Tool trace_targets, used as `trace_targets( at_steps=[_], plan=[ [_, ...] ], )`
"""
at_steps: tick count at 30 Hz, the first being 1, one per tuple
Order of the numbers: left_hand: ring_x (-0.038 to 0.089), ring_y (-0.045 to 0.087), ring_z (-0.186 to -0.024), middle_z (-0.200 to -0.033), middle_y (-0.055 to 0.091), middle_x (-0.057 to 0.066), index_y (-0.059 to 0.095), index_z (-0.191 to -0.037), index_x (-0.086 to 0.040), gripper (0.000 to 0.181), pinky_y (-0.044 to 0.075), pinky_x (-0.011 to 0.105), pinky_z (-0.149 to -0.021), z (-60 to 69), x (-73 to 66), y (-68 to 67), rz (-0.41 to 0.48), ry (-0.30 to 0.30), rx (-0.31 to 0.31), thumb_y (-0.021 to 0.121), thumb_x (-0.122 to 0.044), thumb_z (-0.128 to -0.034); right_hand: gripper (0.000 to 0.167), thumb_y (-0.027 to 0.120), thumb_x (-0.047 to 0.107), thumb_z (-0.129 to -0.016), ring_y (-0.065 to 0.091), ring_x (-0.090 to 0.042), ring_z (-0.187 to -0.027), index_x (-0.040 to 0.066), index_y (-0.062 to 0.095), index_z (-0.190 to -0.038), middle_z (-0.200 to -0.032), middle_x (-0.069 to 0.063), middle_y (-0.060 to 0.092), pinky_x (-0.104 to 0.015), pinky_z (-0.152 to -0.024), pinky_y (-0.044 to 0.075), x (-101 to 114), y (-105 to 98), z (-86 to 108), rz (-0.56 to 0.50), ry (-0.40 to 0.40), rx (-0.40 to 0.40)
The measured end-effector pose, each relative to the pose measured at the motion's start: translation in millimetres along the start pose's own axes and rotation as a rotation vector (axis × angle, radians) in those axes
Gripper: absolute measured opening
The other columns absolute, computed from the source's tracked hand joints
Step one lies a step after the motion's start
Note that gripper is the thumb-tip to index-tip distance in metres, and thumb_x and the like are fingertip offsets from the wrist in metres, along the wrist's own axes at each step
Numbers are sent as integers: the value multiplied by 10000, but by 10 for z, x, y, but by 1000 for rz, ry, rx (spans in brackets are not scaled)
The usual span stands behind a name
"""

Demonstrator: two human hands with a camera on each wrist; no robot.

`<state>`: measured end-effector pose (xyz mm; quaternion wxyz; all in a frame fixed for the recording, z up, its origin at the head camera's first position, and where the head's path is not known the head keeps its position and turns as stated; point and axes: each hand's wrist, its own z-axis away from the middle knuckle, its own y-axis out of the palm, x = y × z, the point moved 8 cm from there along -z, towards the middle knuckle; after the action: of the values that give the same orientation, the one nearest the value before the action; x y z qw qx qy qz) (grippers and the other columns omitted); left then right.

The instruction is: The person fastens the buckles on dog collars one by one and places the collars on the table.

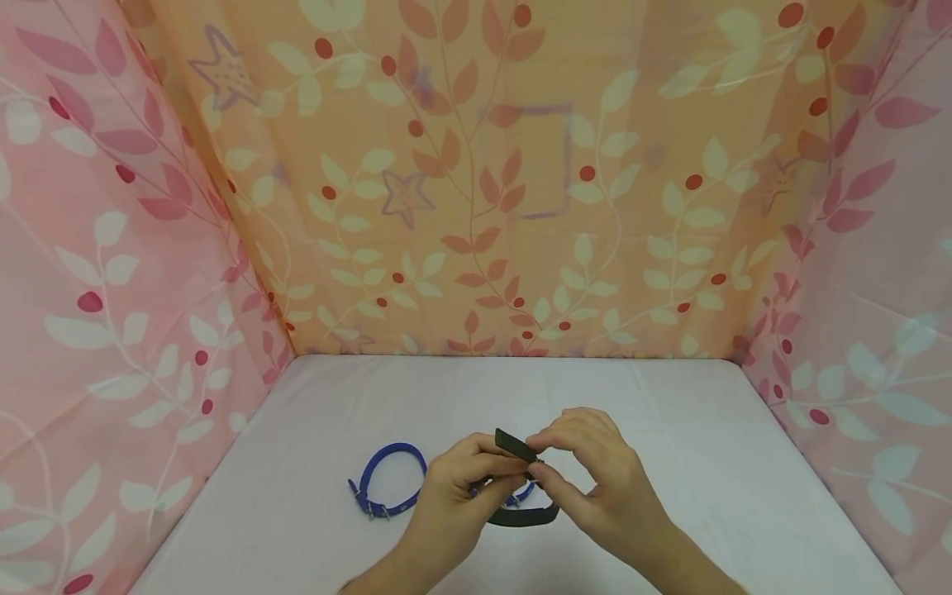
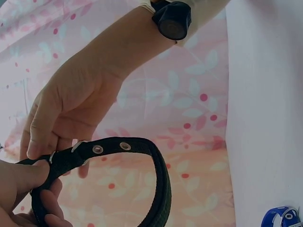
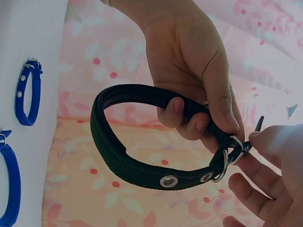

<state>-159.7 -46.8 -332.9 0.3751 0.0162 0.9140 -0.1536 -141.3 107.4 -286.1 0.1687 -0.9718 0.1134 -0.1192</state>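
Note:
A dark green buckle collar (image 1: 524, 518) with metal eyelets is held up above the table, closed into a loop. My left hand (image 1: 463, 486) grips its band beside the buckle, thumb against the strap. At the buckle (image 3: 238, 144), my right hand (image 1: 611, 478) pinches the strap with thumb and fingertips. The strap's end (image 1: 513, 444) sticks up between the two hands in the head view. In the right wrist view, a metal ring (image 3: 221, 166) hangs next to the buckle. Fingers partly hide the buckle in the head view.
A blue collar (image 1: 394, 446), buckled into a ring, lies on the white table (image 1: 297, 529) left of my hands. Another blue collar (image 1: 526, 494) lies behind the hands, partly covered by them. Floral cloth walls (image 1: 476, 248) enclose the table at the back and sides.

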Motion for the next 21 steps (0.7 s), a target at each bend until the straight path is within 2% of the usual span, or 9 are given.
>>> trace_targets(
  at_steps=[2, 5, 9, 14, 17, 21],
  plan=[
    [160, 684, -1008, -1093, 706, 38, 796, -1058, -77, 135, 600, 277, -779, -4, -10, -2, -11, 8, 1, 704, -85, -959, 186, 717, 217, -981, 615, -167, -933, 59, 716, -1080, -964, 6, 715, -321, -1075, 397, -15, 8, 5, 9, 8, 22],
    [154, 673, -998, -1097, 692, 8, 774, -1067, -132, 127, 592, 272, -808, -10, 26, 3, -4, -50, 8, 691, -120, -971, 160, 721, 215, -977, 620, -148, -931, 99, 728, -1087, -960, 42, 717, -352, -1051, 395, -41, 18, 12, 27, 23, 51],
    [146, 678, -943, -1092, 692, -44, 700, -1129, -194, 172, 588, 267, -803, -9, 125, -4, 23, -218, 12, 720, -217, -960, 145, 722, 210, -974, 622, -142, -920, 109, 734, -1077, -945, 49, 716, -363, -1044, 400, -56, 13, 10, 38, 28, 47],
    [172, 671, -927, -1083, 698, -73, 655, -1190, -226, 317, 578, 255, -825, -6, 245, -97, 0, -408, 2, 797, -259, -908, 165, 710, 208, -980, 630, -158, -907, 67, 735, -1062, -939, -4, 725, -304, -1059, 411, -75, -65, 6, 31, 34, -26],
    [192, 675, -933, -1065, 701, -45, 675, -1178, -196, 312, 585, 255, -849, -6, 279, -152, 30, -477, -7, 806, -256, -901, 178, 719, 203, -971, 637, -170, -919, 54, 733, -1067, -950, -26, 726, -285, -1052, 417, -93, -101, 10, 20, 47, -50],
    [213, 696, -945, -1064, 713, 3, 708, -1154, -160, 282, 595, 274, -863, -3, 273, -175, 104, -499, -4, 803, -245, -902, 193, 710, 224, -980, 627, -173, -964, 71, 719, -1098, -996, -16, 711, -275, -1065, 399, -108, -64, 20, 10, 64, -1]
  ],
)
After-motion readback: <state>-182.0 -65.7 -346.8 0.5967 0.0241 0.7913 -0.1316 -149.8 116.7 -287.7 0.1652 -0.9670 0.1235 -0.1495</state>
